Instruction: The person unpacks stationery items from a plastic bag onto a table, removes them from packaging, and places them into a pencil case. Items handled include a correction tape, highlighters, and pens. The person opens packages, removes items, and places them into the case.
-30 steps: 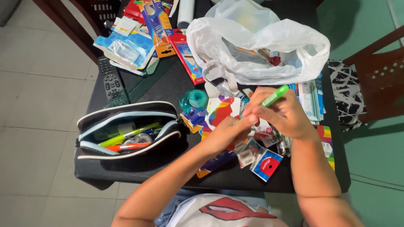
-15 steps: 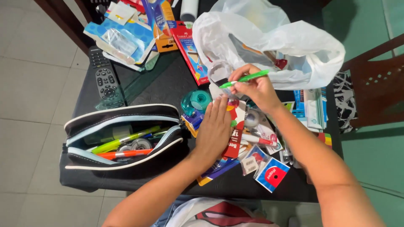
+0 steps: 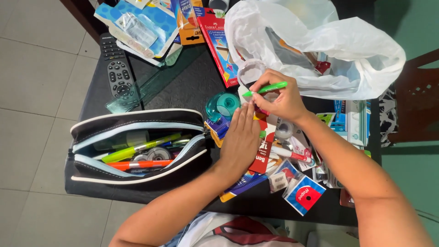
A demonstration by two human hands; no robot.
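Head view, right hand gripping green pen, left hand flat on packets, open pencil case beside, white bag behind.

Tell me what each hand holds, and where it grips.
Right hand pinches a green pen near its rear end. Left hand holds nothing, resting flat on red packaging.

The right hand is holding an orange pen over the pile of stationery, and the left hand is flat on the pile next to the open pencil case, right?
Not quite: the pen in the right hand is green, not orange, as the head view shows. The left hand does lie flat on the pile beside the open pencil case.
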